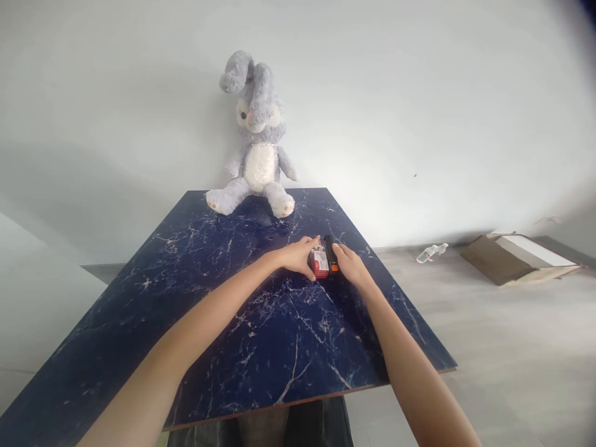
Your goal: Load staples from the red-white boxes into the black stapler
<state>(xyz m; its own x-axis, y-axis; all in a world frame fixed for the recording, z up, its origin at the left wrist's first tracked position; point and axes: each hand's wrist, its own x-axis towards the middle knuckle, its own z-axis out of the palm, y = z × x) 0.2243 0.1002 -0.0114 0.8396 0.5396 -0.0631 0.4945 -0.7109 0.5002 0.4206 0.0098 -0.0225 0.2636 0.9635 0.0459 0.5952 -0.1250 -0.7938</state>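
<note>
My left hand [298, 256] is closed round the left side of a small red-and-white box [320, 263], its thumb at the near end and its fingers at the far end. Against the box's right side lies a black object with an orange part [334, 267], whose exact kind I cannot make out. My right hand [350, 263] grips that black object from the right, with part of it hidden under the fingers. Both things are at the dark blue marbled tabletop [279, 347], right of its middle.
A grey plush rabbit [261, 164] sits at the table's back edge against the pale wall [419, 112]. On the floor to the right are an open cardboard box [496, 257] and a clear plastic bottle [431, 252]. The table's front edge runs below my forearms.
</note>
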